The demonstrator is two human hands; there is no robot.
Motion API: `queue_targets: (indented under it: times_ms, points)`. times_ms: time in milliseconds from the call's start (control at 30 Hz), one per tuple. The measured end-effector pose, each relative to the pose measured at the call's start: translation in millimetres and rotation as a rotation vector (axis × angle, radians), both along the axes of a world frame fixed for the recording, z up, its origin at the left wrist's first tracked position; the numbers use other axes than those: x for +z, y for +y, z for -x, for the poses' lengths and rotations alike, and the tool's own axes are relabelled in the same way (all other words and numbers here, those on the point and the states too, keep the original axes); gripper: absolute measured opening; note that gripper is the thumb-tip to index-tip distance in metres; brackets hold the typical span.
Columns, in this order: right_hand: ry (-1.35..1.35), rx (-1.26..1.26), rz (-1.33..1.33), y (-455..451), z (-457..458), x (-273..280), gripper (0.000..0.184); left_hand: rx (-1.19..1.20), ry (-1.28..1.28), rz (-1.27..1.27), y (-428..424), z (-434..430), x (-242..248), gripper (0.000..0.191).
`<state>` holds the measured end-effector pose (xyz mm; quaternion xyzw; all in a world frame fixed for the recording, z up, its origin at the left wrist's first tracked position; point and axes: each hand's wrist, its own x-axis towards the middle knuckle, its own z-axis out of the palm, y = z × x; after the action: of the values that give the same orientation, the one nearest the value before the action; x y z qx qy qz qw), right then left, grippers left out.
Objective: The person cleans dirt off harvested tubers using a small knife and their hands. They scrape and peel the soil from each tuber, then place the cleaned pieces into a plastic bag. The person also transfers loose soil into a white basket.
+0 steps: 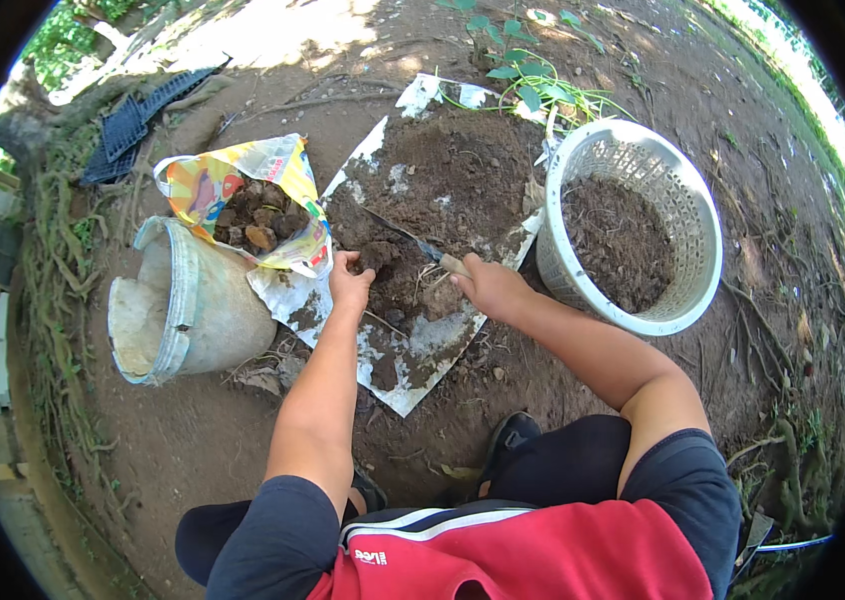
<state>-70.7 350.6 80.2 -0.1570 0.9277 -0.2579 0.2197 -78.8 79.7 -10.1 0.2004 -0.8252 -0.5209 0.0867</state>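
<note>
My right hand (491,287) grips the light handle of a knife (422,246), whose dark blade points up and left over the soil. A dark clump of soil (379,256) lies at the fingertips of my left hand (351,283); whether the fingers grip it I cannot tell. Loose brown soil (460,161) covers most of a white sheet (406,390) on the ground. Left of it, a colourful plastic bag (295,176) stands open with stones and clods (261,225) inside. At the right, a white perforated plastic basket (696,217) holds dark soil (617,247).
A broken, pale plastic bucket (220,307) lies on its side at the left, touching the bag. Cut green vines (580,97) lie beyond the sheet. Black plastic trays (126,127) rest near tree roots (62,285) at the upper left. More roots cross the ground at the right.
</note>
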Motion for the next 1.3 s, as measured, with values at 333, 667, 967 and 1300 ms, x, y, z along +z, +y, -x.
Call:
queue_targets:
  times_ms: [333,667,967,1300]
  points:
    - [0.058,0.102,-0.097,5.3,0.8,-3.2,0.031,-0.127,-0.091,0.353,17.3,18.4,15.4,0.039]
    - [-0.028,0.106,-0.236,1.8,3.2,-5.8,0.030,-0.127,-0.098,0.356,17.8,14.3,13.8,0.040]
    - [-0.056,0.084,-0.206,2.5,-2.4,-21.6,0.031,-0.120,-0.087,0.360,17.9,9.6,9.7,0.041]
    - [0.014,0.052,-0.066,2.8,4.4,-4.5,0.033,0.061,-0.171,0.164,0.9,0.3,-14.8,0.045]
